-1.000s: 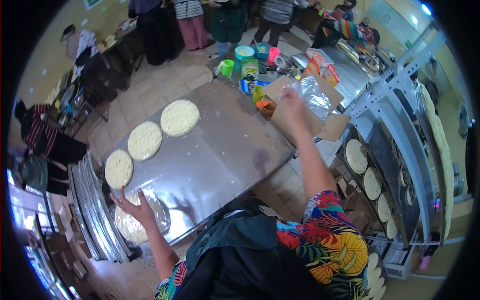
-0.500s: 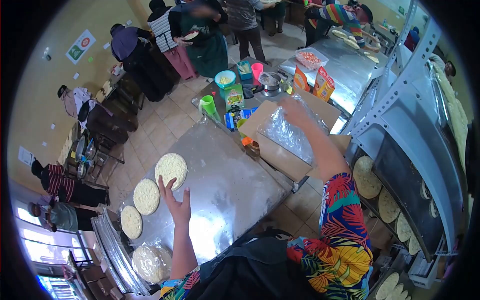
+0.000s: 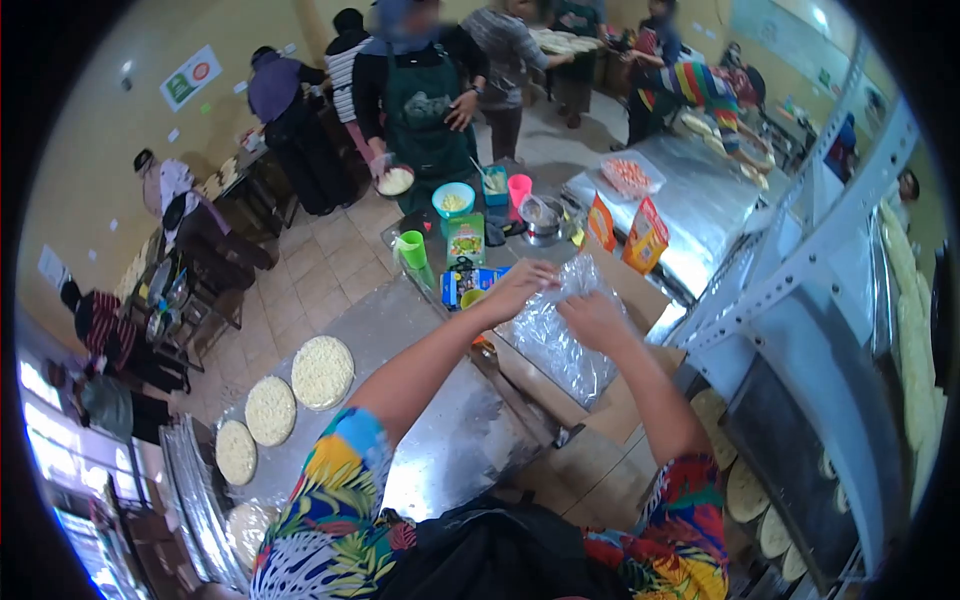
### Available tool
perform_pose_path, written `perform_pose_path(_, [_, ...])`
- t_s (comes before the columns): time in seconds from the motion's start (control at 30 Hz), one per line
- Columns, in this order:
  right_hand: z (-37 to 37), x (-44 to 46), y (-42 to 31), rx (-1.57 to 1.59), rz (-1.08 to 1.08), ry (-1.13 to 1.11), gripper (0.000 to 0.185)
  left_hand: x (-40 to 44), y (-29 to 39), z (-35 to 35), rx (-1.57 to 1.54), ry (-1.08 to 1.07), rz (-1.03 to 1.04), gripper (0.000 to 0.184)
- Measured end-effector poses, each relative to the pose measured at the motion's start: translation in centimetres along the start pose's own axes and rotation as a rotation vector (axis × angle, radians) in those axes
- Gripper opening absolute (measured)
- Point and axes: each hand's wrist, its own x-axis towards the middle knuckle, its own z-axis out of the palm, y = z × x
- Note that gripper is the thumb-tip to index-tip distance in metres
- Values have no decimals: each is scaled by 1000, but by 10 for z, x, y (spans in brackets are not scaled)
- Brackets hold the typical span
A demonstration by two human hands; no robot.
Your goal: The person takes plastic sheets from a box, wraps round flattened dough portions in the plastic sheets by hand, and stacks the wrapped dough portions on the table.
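Both of my hands are over an opened cardboard box (image 3: 645, 295) filled with clear plastic bags (image 3: 572, 352). My right hand (image 3: 597, 320) is closed on a raised part of the plastic. Close beside it, my left hand (image 3: 524, 290) pinches the plastic near its upper left edge. Three round flatbreads, pale and crumbly on top, lie in a row on the metal table to the left; the largest flatbread (image 3: 323, 373) is nearest the box. A plastic-wrapped stack (image 3: 247, 530) sits at the table's lower left, partly hidden by my sleeve.
The metal table (image 3: 455, 410) runs left of the box. Behind the box stand a green cup (image 3: 411, 248), a bowl (image 3: 454, 199), a pink cup (image 3: 519, 188) and orange pouches (image 3: 645, 236). A metal rack (image 3: 800, 240) rises at right. A person in an apron (image 3: 425, 110) faces the table, holding a bowl.
My left hand has moved from above the flatbreads across to the plastic in the box. My right hand has closed on the plastic. The person in the apron has turned toward the table.
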Motion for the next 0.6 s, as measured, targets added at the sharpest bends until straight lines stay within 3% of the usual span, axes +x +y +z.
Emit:
perform_pose_path(0.07, [-25, -10, -8, 16, 54, 40, 16, 39, -49, 15, 108, -313, -272, 41])
perform_pose_path(0.13, [-62, -25, -8, 81, 167, 244, 15, 33, -61, 28, 580, -716, -404, 47])
perform_pose_path(0.2, [-113, -47, -3, 39, 294, 524, 14, 27, -95, 46, 1250, -886, -204, 49])
perform_pose_path(0.27, [-166, -72, -6, -6, 524, 787, 12, 37, -99, 44, 1230, -919, -230, 53])
perform_pose_path(0.3, [-178, -81, -5, 27, 507, 1037, 15, 36, -99, 44, 1209, -962, -274, 57])
perform_pose_path(0.43, [-225, -83, -48, 20, 708, 1204, 16, 28, -60, 47, 1254, -911, -268, 52])
perform_pose_path(0.47, [-224, -78, -56, 12, 706, 1212, 16, 25, -44, 45, 1162, -686, -128, 48])
perform_pose_path(0.5, [-219, -73, -61, -42, 597, 1153, 16, 20, -23, 44, 1058, -466, 6, 44])
perform_pose_path(0.57, [-211, -59, -73, -94, 393, 1043, 17, 9, 31, 39, 684, -306, 86, 37])
perform_pose_path(0.6, [-205, -50, -81, -88, 298, 996, 17, -1, 46, 39, 685, -312, 81, 37])
